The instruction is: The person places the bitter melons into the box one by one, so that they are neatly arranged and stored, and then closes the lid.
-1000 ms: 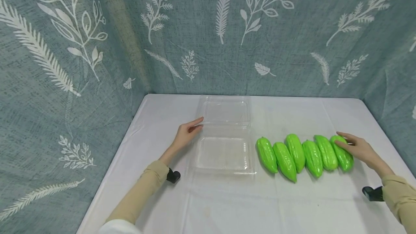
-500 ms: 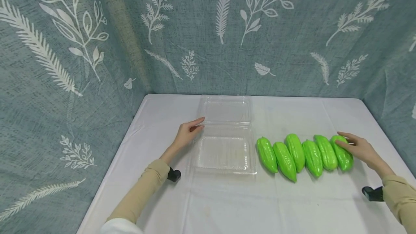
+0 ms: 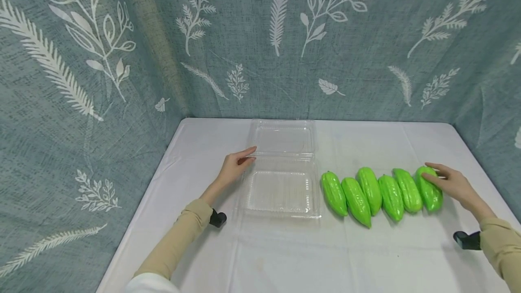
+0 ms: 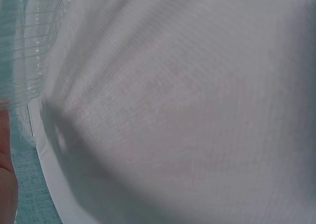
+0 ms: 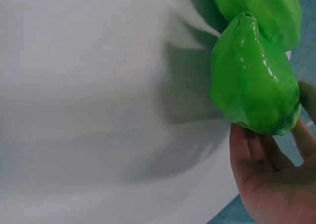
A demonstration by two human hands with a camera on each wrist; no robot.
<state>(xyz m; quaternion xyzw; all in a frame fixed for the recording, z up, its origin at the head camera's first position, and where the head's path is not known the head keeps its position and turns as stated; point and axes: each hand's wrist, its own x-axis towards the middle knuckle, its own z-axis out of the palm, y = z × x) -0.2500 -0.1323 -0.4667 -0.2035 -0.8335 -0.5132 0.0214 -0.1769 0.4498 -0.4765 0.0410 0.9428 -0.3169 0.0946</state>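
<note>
Sound handling of the rightmost green fruit point(image 3: 431, 197) calls, in my judgement, for thumb and fingers set on opposite sides near its middle, since the glossy skin could slip, and for care not to knock the five other green fruits point(image 3: 369, 191) beside it. Light pressure on the clear box point(image 3: 277, 191) should suffice; thin plastic may flex.

Right hand point(image 3: 452, 185): partly closed, gripping that fruit at the row's right end; whether the fruit touches the table point(image 3: 293, 257) is undetermined. Left hand point(image 3: 235, 166): thumb and forefinger apart at the unfolded box's left edge; pinch unconfirmed.
</note>
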